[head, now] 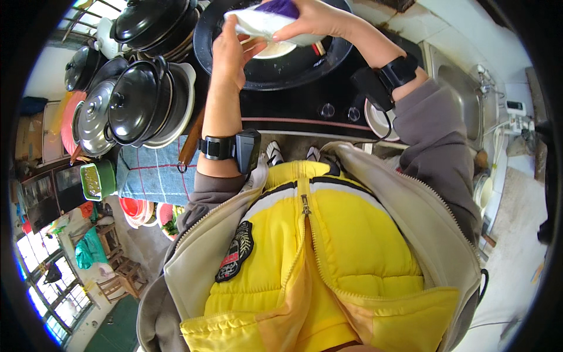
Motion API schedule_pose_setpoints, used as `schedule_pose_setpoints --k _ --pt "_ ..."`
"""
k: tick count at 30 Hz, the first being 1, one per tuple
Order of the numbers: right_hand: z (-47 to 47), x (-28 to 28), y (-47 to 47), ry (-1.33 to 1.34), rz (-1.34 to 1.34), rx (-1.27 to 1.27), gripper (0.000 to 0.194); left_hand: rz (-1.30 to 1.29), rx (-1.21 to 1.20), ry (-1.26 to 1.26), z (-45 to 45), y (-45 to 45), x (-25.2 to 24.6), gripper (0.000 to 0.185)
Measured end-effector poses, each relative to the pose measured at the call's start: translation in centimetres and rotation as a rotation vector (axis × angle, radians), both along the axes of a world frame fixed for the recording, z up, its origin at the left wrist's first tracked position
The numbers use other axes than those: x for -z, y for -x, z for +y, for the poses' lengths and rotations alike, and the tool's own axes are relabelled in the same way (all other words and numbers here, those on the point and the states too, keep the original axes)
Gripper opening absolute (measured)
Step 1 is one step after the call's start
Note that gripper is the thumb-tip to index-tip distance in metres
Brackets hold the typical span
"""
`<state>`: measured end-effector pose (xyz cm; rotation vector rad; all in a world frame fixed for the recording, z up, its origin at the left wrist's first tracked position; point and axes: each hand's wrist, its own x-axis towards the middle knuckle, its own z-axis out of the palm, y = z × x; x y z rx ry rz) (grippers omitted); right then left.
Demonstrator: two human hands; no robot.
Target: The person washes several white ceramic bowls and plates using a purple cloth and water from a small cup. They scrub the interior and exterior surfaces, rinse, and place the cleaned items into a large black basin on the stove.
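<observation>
Both my hands are raised over a large black wok (281, 81) on the black cooktop (299, 105). My right hand (314, 22) grips a white and purple packet (259, 24), which looks like a soft bag and is tilted. The thumb of my left hand (231, 53) rests on the packet's left edge, and its fingers curl beneath. Under the packet sits a white bowl (277, 50) inside the wok, partly hidden, with something pale in it. Beside the bowl, chopsticks (319, 48) with red parts are partly covered by the packet.
Stacked black lidded pots (134, 103) and a steel lid (93, 115) stand left. A wooden handle (191, 141) juts out near my left forearm. Right are a white bowl (378, 121) and a steel sink (459, 97). A green container (107, 181) stands by a checked cloth (149, 171).
</observation>
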<state>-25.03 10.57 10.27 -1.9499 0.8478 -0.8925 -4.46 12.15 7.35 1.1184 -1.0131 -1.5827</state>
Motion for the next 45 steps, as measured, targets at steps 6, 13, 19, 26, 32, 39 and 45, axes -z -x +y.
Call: schedule_pose_setpoints --k 6,13,19,26,32,39,45 --pt "-0.8 1.7 1.7 -0.44 -0.6 0.21 0.052 -0.043 -0.099 -0.079 -0.5 0.6 2.4 0.068" --pt "-1.7 4.6 1.5 -0.728 -0.815 0.682 0.049 0.318 -0.169 -0.058 0.1 -0.7 2.3 0.048" --pt "-1.2 7.8 1.7 -0.595 0.144 0.722 0.041 0.311 -0.301 0.133 0.9 -1.7 1.1 0.053" --pt "0.9 8.3 1.0 -0.082 0.999 0.163 0.05 0.214 -0.406 0.277 0.6 -1.9 0.9 0.051" --pt "-0.2 0.7 0.4 -0.078 0.198 0.552 0.039 0.012 -0.341 0.34 1.3 -0.3 0.7 0.045" --pt "0.7 0.1 -6.6 0.78 0.502 0.59 0.051 -0.086 -0.268 0.32 0.8 2.0 0.0 0.037" --pt "-5.1 0.3 -3.6 0.419 0.423 0.52 0.031 0.019 -0.151 0.306 1.2 1.9 -0.1 0.046"
